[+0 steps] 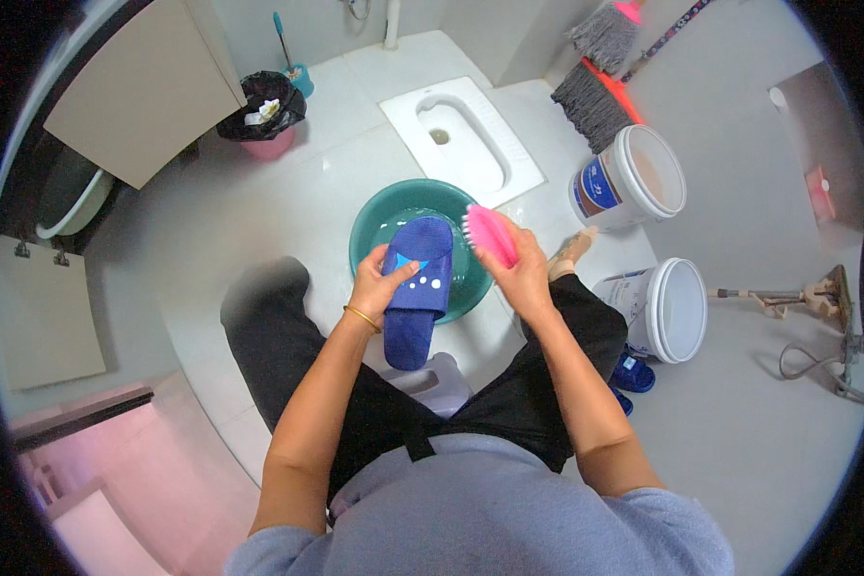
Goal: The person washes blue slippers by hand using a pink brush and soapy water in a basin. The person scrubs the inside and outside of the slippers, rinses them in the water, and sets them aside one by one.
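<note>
My left hand [379, 284] grips a dark blue slide slipper [421, 245] by its side, the thumb on the strap. The strap bears a light blue star and several white dots. A pink scrub brush [491, 235] with white bristles is in my right hand [521, 271], just right of the slipper and apart from it. Its bristles face left, towards the slipper. Both are held over a green plastic basin [363, 216] with water in it, on the floor between my knees. The slipper hides part of the basin.
A white squat toilet [504, 137] is set in the floor beyond the basin. White plastic buckets [626, 176] stand at the right, with blue slippers [632, 373] behind the nearer one. A pink bin [270, 144] with a black liner and mops [601, 108] are farther off. I sit on a plastic stool [446, 381].
</note>
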Motion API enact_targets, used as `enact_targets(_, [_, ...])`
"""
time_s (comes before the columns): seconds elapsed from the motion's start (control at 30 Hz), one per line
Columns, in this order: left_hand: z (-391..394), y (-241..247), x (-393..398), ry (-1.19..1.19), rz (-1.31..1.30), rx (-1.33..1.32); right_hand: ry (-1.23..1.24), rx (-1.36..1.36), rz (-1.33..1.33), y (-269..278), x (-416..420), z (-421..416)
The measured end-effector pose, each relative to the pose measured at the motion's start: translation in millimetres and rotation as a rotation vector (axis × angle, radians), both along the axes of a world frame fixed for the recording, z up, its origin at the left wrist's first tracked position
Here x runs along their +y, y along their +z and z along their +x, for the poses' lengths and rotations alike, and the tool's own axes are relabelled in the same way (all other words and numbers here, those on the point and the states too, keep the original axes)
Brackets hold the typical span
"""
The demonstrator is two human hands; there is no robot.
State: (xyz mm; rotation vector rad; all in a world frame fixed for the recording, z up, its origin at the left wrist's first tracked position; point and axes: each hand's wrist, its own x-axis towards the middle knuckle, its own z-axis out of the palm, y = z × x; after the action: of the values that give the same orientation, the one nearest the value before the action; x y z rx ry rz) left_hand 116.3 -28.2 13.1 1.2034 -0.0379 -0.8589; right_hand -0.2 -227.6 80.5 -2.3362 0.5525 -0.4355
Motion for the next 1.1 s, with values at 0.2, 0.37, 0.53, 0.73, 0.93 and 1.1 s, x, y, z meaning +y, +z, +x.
enact_targets(0.2, [-4.7,-11.6,0.3,-0.102,-0.052,-0.184,0.285,0.067,-0.048,-2.5,18.4,8.7])
enact_targets(0.37, [-11.3,-13.9,-4.2,-0.148,-0.035,-0.195,0.035,0.058,-0.069,-9.2,-35.8,18.4])
enact_targets(0.53, [-7.0,-20.9,-3.8,-0.121,-0.051,-0.317,0.427,0.109,-0.077,-3.6,16.3,11.4])
enact_targets(0.73, [-2.4,5.8,2.7,-0.187,-0.143,0.104,0.023,0.131,0.319,-24.2,-42.3,14.4])
enact_targets(0.93, [2.9,8.8,5.8,-0.139,-0.295,0.358,0.220,0.033,0.644,17.6,-3.2,-5.2])
enact_targets(1.1, [-1.6,-5.3,4.9,-0.265,-0.296,0.305,0.286,-0.074,0.349,-2.2,11.1,3.8])
